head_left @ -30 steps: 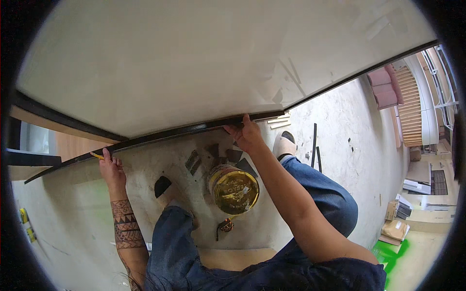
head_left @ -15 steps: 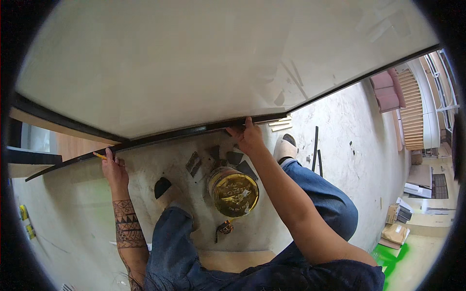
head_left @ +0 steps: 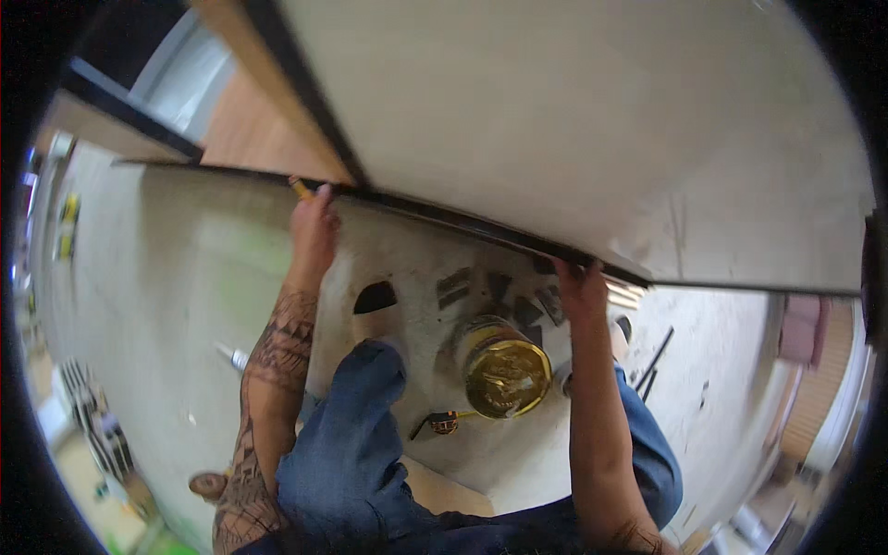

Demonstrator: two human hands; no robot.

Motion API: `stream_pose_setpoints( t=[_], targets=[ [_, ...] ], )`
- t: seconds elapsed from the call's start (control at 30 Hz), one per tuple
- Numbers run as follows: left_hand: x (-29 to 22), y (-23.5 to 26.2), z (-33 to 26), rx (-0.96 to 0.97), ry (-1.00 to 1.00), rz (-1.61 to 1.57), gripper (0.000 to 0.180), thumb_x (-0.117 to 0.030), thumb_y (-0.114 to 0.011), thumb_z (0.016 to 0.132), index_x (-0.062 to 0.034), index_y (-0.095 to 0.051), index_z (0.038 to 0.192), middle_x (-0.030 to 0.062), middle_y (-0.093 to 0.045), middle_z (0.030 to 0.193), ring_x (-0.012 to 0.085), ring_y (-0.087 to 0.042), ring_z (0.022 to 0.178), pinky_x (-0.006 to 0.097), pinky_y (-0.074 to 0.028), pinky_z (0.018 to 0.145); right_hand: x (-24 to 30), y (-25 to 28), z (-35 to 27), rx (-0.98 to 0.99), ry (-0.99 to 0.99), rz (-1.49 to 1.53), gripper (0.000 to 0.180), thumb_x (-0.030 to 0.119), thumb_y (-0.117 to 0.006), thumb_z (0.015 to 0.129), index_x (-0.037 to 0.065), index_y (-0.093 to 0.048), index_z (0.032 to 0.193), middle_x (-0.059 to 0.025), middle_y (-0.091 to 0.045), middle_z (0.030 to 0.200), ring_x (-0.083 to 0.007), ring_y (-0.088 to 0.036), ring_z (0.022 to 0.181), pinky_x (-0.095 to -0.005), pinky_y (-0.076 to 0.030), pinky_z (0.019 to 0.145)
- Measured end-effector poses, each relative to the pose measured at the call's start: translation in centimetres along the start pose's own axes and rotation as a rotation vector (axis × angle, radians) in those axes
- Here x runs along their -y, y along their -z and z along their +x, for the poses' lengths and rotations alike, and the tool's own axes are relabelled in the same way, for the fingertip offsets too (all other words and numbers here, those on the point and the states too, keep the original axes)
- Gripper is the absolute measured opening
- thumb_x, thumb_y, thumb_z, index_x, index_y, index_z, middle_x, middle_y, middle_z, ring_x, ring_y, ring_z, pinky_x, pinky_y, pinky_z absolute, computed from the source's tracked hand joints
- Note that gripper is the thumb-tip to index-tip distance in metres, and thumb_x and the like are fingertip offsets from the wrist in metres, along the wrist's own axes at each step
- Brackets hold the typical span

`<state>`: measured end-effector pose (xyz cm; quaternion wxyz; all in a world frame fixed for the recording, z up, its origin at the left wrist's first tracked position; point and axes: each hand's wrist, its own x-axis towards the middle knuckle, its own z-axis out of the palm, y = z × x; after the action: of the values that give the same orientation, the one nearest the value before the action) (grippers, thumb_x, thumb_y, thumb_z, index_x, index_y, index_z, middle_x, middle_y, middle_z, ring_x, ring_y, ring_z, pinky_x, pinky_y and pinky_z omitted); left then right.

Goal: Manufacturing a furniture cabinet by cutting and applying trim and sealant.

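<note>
A large pale, glossy panel (head_left: 573, 120) fills the upper part of the view, with a dark strip (head_left: 453, 222) along its near edge. My left hand (head_left: 314, 231) is closed at that strip, below the corner where an upright divider meets it. A yellow pencil (head_left: 300, 188) sticks out from its fingers. Farther right, my right hand (head_left: 583, 289) grips the same strip, its thumb and fingers at the edge. Left of the panel is an open compartment with a wood-coloured surface (head_left: 259, 139). Motion blurs the picture somewhat.
Between my legs stands a round can with a gold lid (head_left: 507, 379), a tape measure (head_left: 444, 423) beside it. Several dark scrap pieces (head_left: 499, 289) lie beyond the can. Thin dark strips (head_left: 655, 361) are on the floor at right. A pink seat (head_left: 801, 328) stands at far right.
The view has swung left, so panel, can and hands appear farther right and the panel's edge slopes down to the right. Both hands stay on the strip, the pencil still in my left.
</note>
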<state>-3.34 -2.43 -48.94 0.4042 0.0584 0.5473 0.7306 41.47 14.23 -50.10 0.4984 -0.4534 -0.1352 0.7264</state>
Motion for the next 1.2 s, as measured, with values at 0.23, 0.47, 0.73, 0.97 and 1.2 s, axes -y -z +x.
stream_pose_setpoints(
  t=[0.23,0.47,0.73,0.97,1.2],
  targets=[
    [0.1,0.5,-0.5,-0.074,-0.018,-0.054,0.018,-0.024,-0.068,0.102,-0.0146,-0.052,0.099,-0.0028,-0.059,0.084,0.0057,-0.040,0.057,0.024,-0.036,0.054,0.7,-0.2,-0.2,-0.013,0.000,-0.071,0.049,0.038,-0.028,0.116,0.002,-0.044,0.146,-0.0244,-0.054,0.145,-0.0412,-0.061,0.128,-0.0553,-0.059,0.106],
    [0.3,1.7,-1.3,-0.182,0.014,-0.108,0.026,-0.032,-0.057,0.108,-0.0086,-0.060,0.119,0.0003,-0.065,0.093,0.0072,-0.050,0.062,0.027,-0.043,0.057,1.9,1.7,1.7,-0.008,-0.027,0.017,0.045,0.036,-0.035,0.115,0.003,-0.048,0.143,-0.0225,-0.056,0.144,-0.0407,-0.063,0.125,-0.0538,-0.060,0.105],
    [-3.9,4.8,-2.7,0.047,-0.178,0.162,0.049,-0.043,-0.042,0.113,-0.0024,-0.068,0.115,0.0049,-0.065,0.090,0.0163,-0.064,0.073,0.028,-0.057,0.075,1.0,-0.1,0.5,0.043,0.005,-0.042,0.042,0.030,-0.034,0.116,0.001,-0.049,0.142,-0.0231,-0.054,0.147,-0.0423,-0.055,0.135,-0.0559,-0.056,0.109],
    [-5.8,-0.3,-2.5,0.377,-0.496,0.690,0.016,-0.011,-0.066,0.098,-0.0023,-0.069,0.110,0.0070,-0.075,0.093,0.0178,-0.074,0.091,0.033,-0.059,0.082,1.7,-0.1,0.7,-0.072,-0.040,-0.039,0.042,0.025,-0.033,0.116,-0.002,-0.045,0.145,-0.0245,-0.053,0.149,-0.0423,-0.055,0.134,-0.0554,-0.055,0.111],
    [-4.9,-0.6,-1.5,0.364,-0.566,0.831,0.012,-0.006,-0.066,0.091,-0.0053,-0.067,0.103,0.0095,-0.074,0.091,0.0162,-0.072,0.085,0.032,-0.058,0.077,2.5,1.6,2.0,-0.029,-0.008,-0.033,0.046,0.028,-0.031,0.116,-0.006,-0.046,0.143,-0.0280,-0.054,0.146,-0.0435,-0.057,0.132,-0.0578,-0.054,0.111]
  ],
)
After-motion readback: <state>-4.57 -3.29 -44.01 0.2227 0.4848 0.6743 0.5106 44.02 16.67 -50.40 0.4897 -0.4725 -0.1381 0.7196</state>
